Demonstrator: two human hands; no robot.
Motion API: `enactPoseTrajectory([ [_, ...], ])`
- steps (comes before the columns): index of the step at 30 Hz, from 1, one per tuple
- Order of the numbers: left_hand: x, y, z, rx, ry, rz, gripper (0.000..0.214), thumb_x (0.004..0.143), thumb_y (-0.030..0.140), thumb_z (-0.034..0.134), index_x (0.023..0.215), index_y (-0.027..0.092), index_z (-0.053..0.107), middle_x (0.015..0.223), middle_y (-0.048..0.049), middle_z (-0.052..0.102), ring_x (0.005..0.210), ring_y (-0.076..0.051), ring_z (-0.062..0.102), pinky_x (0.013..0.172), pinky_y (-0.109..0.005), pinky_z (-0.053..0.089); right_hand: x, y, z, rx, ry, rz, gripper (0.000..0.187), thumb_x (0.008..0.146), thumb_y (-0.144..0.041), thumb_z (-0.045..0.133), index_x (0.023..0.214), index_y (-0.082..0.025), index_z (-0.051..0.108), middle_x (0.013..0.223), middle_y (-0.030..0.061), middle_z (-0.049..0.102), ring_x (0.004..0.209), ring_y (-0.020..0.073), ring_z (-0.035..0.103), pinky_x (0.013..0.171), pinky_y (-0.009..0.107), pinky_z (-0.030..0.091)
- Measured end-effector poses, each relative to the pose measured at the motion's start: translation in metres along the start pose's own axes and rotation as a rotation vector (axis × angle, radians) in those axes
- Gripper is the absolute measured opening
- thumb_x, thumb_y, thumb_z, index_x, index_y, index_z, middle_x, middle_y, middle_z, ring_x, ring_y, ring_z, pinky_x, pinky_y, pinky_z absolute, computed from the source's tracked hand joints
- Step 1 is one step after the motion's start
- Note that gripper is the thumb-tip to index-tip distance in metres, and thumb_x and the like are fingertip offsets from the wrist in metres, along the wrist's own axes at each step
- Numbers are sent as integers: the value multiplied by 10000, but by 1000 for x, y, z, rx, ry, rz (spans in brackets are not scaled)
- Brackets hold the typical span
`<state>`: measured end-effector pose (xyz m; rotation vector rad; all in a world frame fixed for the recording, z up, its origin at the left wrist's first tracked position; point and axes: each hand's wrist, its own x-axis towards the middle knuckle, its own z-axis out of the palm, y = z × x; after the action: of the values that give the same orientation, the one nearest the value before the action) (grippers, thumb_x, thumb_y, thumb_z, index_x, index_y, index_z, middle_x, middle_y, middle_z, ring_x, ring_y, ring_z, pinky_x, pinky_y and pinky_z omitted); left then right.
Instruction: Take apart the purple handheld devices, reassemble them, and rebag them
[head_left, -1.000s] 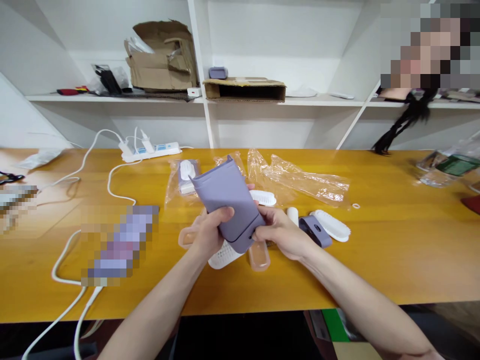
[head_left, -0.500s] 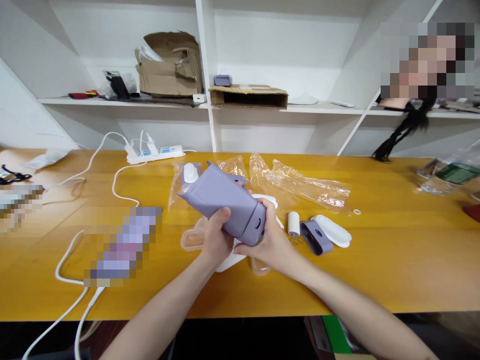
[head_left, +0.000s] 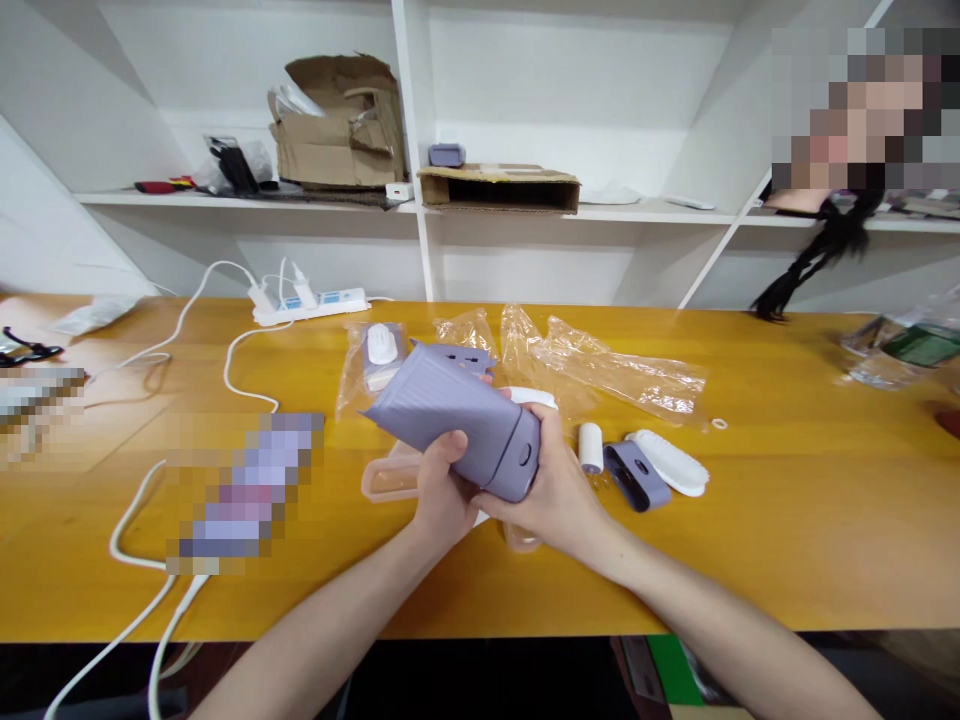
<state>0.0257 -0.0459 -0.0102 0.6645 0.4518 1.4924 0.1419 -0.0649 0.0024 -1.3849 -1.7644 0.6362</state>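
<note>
A purple plastic housing (head_left: 457,405) with a ribbed face is held tilted above the table, its wide pointed end toward the upper left. At its lower right end sits a band-like end piece (head_left: 520,462) with an oval opening, a thin seam showing between the two. My left hand (head_left: 441,485) grips the housing from below, thumb on its near face. Around the end piece my right hand (head_left: 562,480) is closed, with some fingers hidden behind it. Beneath my hands lie white parts (head_left: 534,397) and clear plastic pieces (head_left: 390,480), partly covered.
Right of my hands are a white cylinder (head_left: 591,447), a purple ring-shaped part (head_left: 636,476) and a white oval shell (head_left: 673,462). Plastic bags (head_left: 630,368) lie behind. A cabled phone (head_left: 251,490) rests left, a power strip (head_left: 330,304) at the back. Bottles (head_left: 900,345) stand right.
The housing has rolled slightly in my hands, turning its ribbed face more toward me. The oval opening on the end piece now shows more to the front. Both hands keep their grip.
</note>
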Motion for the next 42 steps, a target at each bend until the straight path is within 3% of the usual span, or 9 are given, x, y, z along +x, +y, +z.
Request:
enactPoseTrajectory([
  [9, 5, 16, 8, -29, -39, -51, 522, 664, 382, 653, 1151, 201, 602, 1080, -75, 697, 1156, -316, 580, 953, -421, 486, 1, -4, 4, 92, 75, -48, 879, 540, -285, 790, 1252, -267, 275, 1278, 103, 502, 1074, 261, 570, 851, 408, 504],
  [15, 9, 5, 11, 40, 211, -171, 530, 619, 422, 774, 1063, 218, 570, 926, -32, 705, 982, -249, 656, 862, -378, 521, 8, 3, 7, 39, 240, 20, 938, 516, -341, 815, 1295, -250, 300, 1250, 116, 508, 1098, 300, 548, 900, 471, 484],
  [19, 11, 6, 8, 92, 120, -149, 501, 640, 293, 782, 1080, 227, 553, 897, -8, 705, 881, -206, 673, 820, -356, 524, 9, 2, 3, 146, 118, -39, 929, 599, -333, 766, 1373, -239, 260, 1344, 140, 447, 1119, 285, 534, 892, 450, 498],
  [23, 16, 15, 4, 129, 60, -70, 542, 670, 278, 753, 1160, 236, 525, 959, -16, 699, 906, -200, 652, 770, -325, 519, 11, 1, -8, 406, -38, -3, 602, 786, -297, 554, 1354, -260, 357, 1215, 75, 568, 969, 206, 601, 846, 403, 515],
  [26, 19, 17, 3, 185, 33, -23, 601, 654, 265, 765, 1192, 245, 499, 966, -8, 691, 945, -188, 633, 805, -305, 504, 16, 3, -17, 484, -60, 70, 500, 752, -247, 559, 1248, -254, 488, 1014, 26, 640, 855, 182, 617, 819, 388, 519],
  [32, 24, 17, -2, 364, -53, 52, 618, 729, 283, 716, 1240, 292, 369, 992, 7, 654, 837, -144, 625, 757, -289, 510, 23, 6, -26, 624, -227, 56, 512, 762, -289, 622, 1259, -242, 506, 999, 34, 669, 795, 177, 649, 761, 383, 559],
  [35, 23, 20, -4, 409, -117, 41, 528, 800, 318, 622, 1281, 274, 410, 1132, -43, 630, 1012, -182, 603, 849, -309, 490, 24, 7, -25, 688, -199, 59, 505, 776, -310, 640, 1258, -243, 506, 1030, 37, 672, 767, 161, 659, 770, 377, 561],
  [38, 19, 19, -3, 442, -216, 13, 668, 762, 242, 621, 1382, 280, 377, 1324, -50, 541, 1183, -207, 516, 957, -314, 439, 25, 10, -23, 673, -91, 47, 473, 774, -315, 662, 1220, -236, 527, 1021, 39, 682, 817, 165, 661, 798, 365, 545],
  [42, 14, 14, -2, 528, -200, 59, 899, 686, 119, 634, 1462, 329, 231, 1320, -42, 523, 973, -162, 577, 796, -278, 503, 23, 9, -22, 632, -59, 27, 476, 782, -336, 660, 1224, -232, 518, 1065, 57, 689, 858, 181, 664, 808, 379, 544],
])
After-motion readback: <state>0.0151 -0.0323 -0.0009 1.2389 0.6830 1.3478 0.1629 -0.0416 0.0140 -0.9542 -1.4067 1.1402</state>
